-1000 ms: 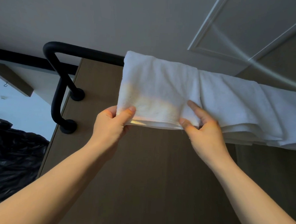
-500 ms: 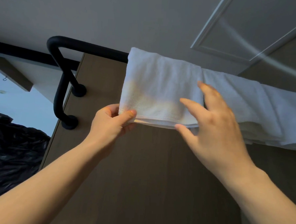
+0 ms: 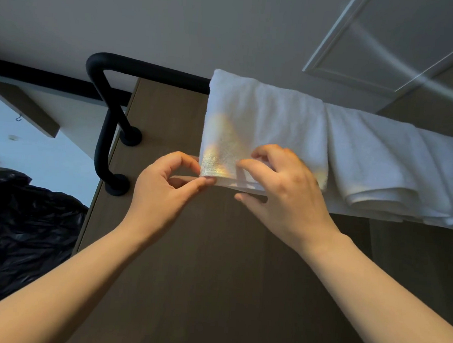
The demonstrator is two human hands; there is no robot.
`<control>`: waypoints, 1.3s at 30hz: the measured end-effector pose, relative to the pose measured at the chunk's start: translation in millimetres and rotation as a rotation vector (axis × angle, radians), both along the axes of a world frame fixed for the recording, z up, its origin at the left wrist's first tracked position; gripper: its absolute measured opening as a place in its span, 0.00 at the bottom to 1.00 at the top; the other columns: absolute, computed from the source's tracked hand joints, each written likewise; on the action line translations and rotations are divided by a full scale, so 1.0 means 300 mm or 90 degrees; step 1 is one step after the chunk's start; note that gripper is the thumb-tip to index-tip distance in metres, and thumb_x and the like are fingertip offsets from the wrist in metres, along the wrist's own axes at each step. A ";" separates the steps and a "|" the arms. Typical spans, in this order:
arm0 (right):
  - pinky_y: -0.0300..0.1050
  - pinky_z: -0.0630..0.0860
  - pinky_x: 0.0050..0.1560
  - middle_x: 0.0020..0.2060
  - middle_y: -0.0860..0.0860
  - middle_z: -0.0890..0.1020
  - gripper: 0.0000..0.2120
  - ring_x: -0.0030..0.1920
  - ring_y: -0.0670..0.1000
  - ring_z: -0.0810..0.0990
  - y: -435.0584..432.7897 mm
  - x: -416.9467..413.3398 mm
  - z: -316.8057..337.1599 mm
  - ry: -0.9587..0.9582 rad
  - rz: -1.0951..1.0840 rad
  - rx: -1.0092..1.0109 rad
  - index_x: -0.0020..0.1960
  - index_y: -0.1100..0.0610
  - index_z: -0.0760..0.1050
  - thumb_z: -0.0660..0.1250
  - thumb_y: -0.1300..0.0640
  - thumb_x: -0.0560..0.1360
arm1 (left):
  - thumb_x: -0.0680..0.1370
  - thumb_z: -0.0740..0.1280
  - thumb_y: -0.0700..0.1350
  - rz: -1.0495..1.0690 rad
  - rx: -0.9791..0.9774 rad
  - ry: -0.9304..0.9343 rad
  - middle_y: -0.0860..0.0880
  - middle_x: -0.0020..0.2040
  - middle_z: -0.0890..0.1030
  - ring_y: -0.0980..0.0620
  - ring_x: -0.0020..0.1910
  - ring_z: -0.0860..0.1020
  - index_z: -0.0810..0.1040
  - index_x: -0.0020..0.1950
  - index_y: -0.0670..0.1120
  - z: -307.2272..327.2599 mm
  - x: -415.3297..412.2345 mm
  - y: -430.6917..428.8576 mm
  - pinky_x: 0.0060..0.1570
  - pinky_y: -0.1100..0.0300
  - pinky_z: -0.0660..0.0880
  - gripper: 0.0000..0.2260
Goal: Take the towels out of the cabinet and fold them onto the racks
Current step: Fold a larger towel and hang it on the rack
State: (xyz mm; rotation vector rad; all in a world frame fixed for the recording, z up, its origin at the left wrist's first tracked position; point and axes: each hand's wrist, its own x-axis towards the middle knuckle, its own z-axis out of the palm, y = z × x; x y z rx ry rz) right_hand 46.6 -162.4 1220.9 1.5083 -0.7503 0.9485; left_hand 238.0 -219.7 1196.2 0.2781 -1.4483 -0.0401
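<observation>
Head: left hand [image 3: 164, 191] on towel [image 3: 264, 121] corner.

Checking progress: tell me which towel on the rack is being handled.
The leftmost towel, with the sunlit patch: left hand and right hand pinch its lower edge. The bunched towel beside it hangs untouched.

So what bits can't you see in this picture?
Head view:
black metal rack bar: right part hidden under folded white towel and rumpled white towel.
rumpled white towel: cut by right edge.
folded white towel hem: partly behind right hand.
black plastic bag: cut by left edge.
</observation>
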 end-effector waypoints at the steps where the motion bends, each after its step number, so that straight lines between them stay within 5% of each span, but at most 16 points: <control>1: 0.53 0.76 0.47 0.53 0.55 0.79 0.15 0.52 0.58 0.78 -0.005 0.016 0.001 0.002 0.012 -0.005 0.53 0.57 0.81 0.77 0.54 0.69 | 0.70 0.76 0.45 0.012 -0.006 0.000 0.52 0.52 0.83 0.58 0.41 0.84 0.80 0.46 0.43 0.002 0.005 -0.001 0.44 0.59 0.82 0.09; 6: 0.51 0.74 0.39 0.42 0.54 0.81 0.03 0.41 0.58 0.78 -0.024 0.046 0.020 0.020 0.046 -0.056 0.46 0.57 0.82 0.72 0.58 0.73 | 0.71 0.75 0.40 0.074 -0.103 -0.031 0.48 0.51 0.80 0.61 0.43 0.82 0.82 0.43 0.38 -0.003 0.015 0.000 0.42 0.73 0.76 0.06; 10: 0.50 0.74 0.38 0.37 0.54 0.80 0.01 0.37 0.58 0.78 -0.037 0.037 0.016 0.021 0.058 -0.055 0.42 0.58 0.80 0.72 0.60 0.71 | 0.71 0.75 0.40 0.129 -0.144 -0.096 0.48 0.51 0.79 0.56 0.49 0.80 0.82 0.40 0.40 -0.016 0.024 -0.005 0.46 0.65 0.80 0.04; 14: 0.49 0.73 0.38 0.38 0.53 0.81 0.03 0.38 0.58 0.78 -0.040 0.040 0.013 0.024 0.070 -0.051 0.43 0.58 0.81 0.71 0.58 0.72 | 0.64 0.79 0.58 0.025 -0.037 -0.075 0.54 0.59 0.75 0.63 0.57 0.77 0.79 0.49 0.50 -0.005 0.029 -0.007 0.47 0.72 0.77 0.20; 16: 0.49 0.72 0.42 0.40 0.53 0.82 0.06 0.41 0.58 0.79 -0.039 0.030 0.011 0.030 0.066 -0.050 0.45 0.57 0.82 0.74 0.56 0.71 | 0.60 0.72 0.69 0.018 0.036 -0.046 0.59 0.62 0.73 0.69 0.58 0.73 0.73 0.55 0.55 0.026 0.034 -0.009 0.49 0.76 0.73 0.29; 18: 0.51 0.72 0.49 0.47 0.53 0.82 0.13 0.48 0.57 0.80 -0.032 0.013 0.011 0.034 0.065 -0.038 0.48 0.56 0.83 0.75 0.48 0.70 | 0.60 0.66 0.74 -0.047 0.121 -0.022 0.57 0.65 0.72 0.64 0.61 0.74 0.69 0.64 0.53 0.073 0.036 -0.021 0.60 0.64 0.74 0.39; 21: 0.61 0.66 0.68 0.66 0.56 0.75 0.28 0.68 0.59 0.71 -0.013 -0.003 0.037 -0.008 0.015 0.013 0.62 0.52 0.78 0.64 0.33 0.72 | 0.59 0.69 0.73 -0.062 0.172 -0.053 0.54 0.68 0.72 0.55 0.65 0.73 0.61 0.74 0.51 0.145 0.024 -0.024 0.66 0.51 0.72 0.49; 24: 0.65 0.46 0.76 0.79 0.52 0.55 0.40 0.80 0.57 0.48 -0.004 -0.013 0.085 -0.047 -0.065 0.107 0.77 0.44 0.61 0.49 0.24 0.71 | 0.60 0.75 0.63 -0.102 0.179 -0.088 0.49 0.61 0.80 0.49 0.59 0.80 0.69 0.71 0.46 0.186 0.007 -0.012 0.61 0.48 0.76 0.43; 29: 0.68 0.34 0.74 0.77 0.47 0.30 0.48 0.76 0.53 0.26 -0.047 -0.052 0.086 -0.003 -0.182 0.157 0.77 0.39 0.31 0.46 0.19 0.66 | 0.72 0.74 0.46 -0.197 0.152 -0.148 0.43 0.47 0.85 0.48 0.44 0.83 0.82 0.53 0.41 0.144 -0.008 -0.015 0.43 0.58 0.80 0.13; 34: 0.69 0.33 0.73 0.78 0.52 0.32 0.52 0.77 0.57 0.29 -0.061 -0.090 0.043 -0.023 -0.233 0.064 0.77 0.44 0.28 0.62 0.29 0.72 | 0.75 0.71 0.50 -0.238 0.154 -0.123 0.42 0.52 0.84 0.43 0.53 0.82 0.82 0.54 0.41 0.095 -0.025 0.019 0.53 0.51 0.79 0.14; 39: 0.68 0.37 0.74 0.80 0.56 0.47 0.51 0.80 0.59 0.43 -0.057 -0.082 0.068 -0.056 -0.230 0.019 0.81 0.49 0.41 0.73 0.45 0.71 | 0.73 0.65 0.60 -0.067 0.080 -0.015 0.35 0.47 0.80 0.47 0.39 0.76 0.79 0.49 0.39 0.048 -0.089 0.032 0.42 0.52 0.73 0.23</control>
